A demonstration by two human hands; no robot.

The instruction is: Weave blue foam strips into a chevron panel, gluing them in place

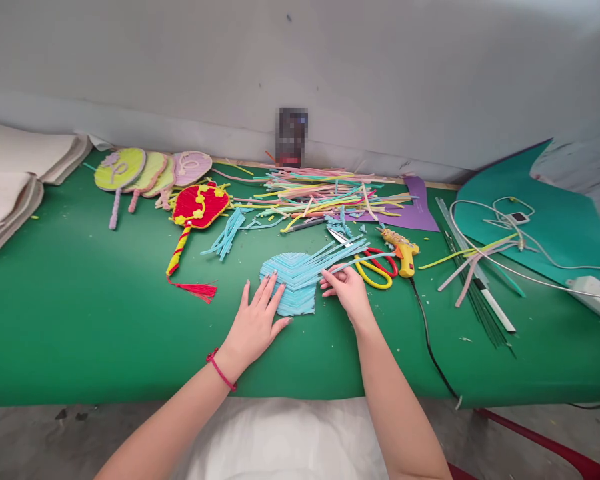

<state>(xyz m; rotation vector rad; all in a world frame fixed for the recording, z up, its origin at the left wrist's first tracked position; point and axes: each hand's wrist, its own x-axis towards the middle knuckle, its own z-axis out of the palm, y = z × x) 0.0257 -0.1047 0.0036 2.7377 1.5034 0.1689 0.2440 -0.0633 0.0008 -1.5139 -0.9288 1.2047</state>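
Note:
A light blue fan-shaped piece (296,301), covered in rows of pipe cleaners laid in a V pattern, lies flat on the green table (105,320). My left hand (257,317) rests on its left side with fingers spread. At its right edge my right hand (347,292) pinches a blue pipe cleaner (373,257) between thumb and fingers. Several loose ends of blue pipe cleaner stick out to the upper right of the piece. Just beyond my right hand lie scissors (375,272) with red and yellow handles, their blades partly under the blue ends.
A yellow glue gun (405,252) with a black cord lies right of the scissors. Behind is a pile of coloured pipe cleaners (325,193). A red fan (203,205) with a tassel and several pastel fans (120,168) lie left. A teal sheet (555,220) and white cable are right.

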